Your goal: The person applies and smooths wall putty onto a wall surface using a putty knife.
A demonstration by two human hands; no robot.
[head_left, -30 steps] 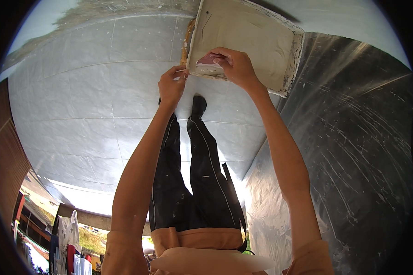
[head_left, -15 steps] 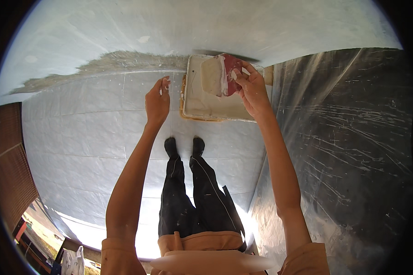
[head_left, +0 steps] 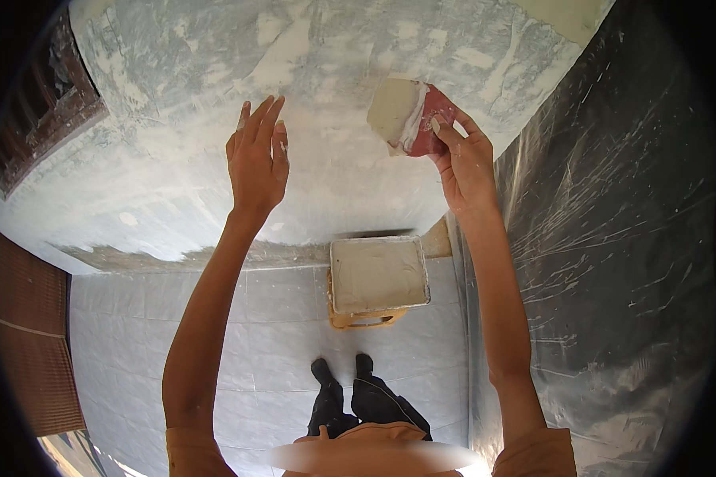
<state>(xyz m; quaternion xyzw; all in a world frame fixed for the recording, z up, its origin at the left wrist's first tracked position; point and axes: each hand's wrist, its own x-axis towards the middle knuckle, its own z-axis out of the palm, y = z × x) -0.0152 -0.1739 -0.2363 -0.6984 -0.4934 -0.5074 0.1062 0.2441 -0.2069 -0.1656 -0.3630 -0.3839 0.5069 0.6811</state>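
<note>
The right hand (head_left: 468, 163) grips a red trowel (head_left: 410, 118) loaded with plaster, its blade turned toward the patchy wall (head_left: 350, 48). The left hand (head_left: 256, 159), fingers open and empty, hovers near the wall. The plaster tray (head_left: 378, 274) sits below on a stool (head_left: 366, 319), within reach.

Square tray of grey putty (head_left: 379, 274) on an orange stool (head_left: 364, 319), pale tiled floor (head_left: 270, 334), plastic-sheeted wall (head_left: 605, 262)

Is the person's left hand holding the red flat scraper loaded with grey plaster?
No. The red flat scraper is gripped by the right hand; the left hand is open and empty.
</note>
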